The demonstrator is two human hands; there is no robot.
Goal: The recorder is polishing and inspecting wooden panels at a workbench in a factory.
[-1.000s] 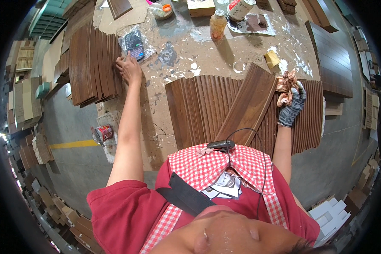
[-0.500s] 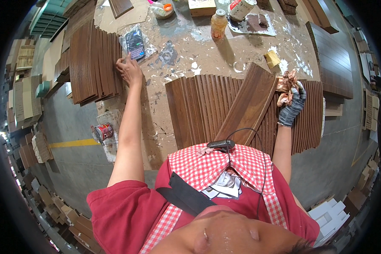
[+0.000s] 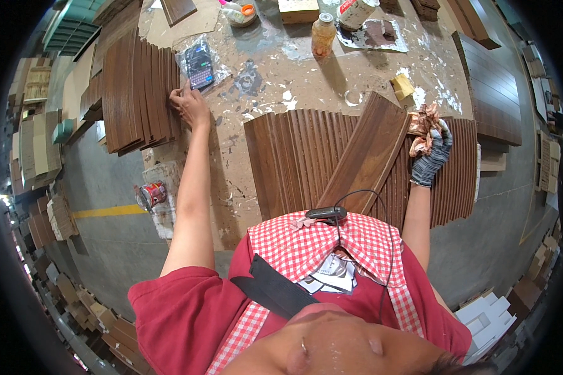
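My bare left hand [image 3: 191,107] rests at the near edge of a phone [image 3: 199,66] that lies in a clear plastic bag. Its fingers are loosely bent and apart, with one fingertip by the phone's lower edge; nothing is held. In a grey striped glove, my right hand [image 3: 433,155] is closed on a crumpled, brown-stained rag [image 3: 426,119]. That hand lies over a row of dark brown wooden strips [image 3: 294,162]. A wider brown wooden board [image 3: 369,156] slants across the row, just left of the rag.
A stack of brown boards [image 3: 137,94] stands left of the phone. Farther back are a bottle [image 3: 323,36] of amber liquid, a tipped white container [image 3: 355,14] and a yellow sponge [image 3: 402,87]. A red can [image 3: 152,194] sits at the table's left edge.
My left hand has shifted very slightly down and left, with its fingertips drawn back a little over the phone's lower edge. The right hand and rag stay put.
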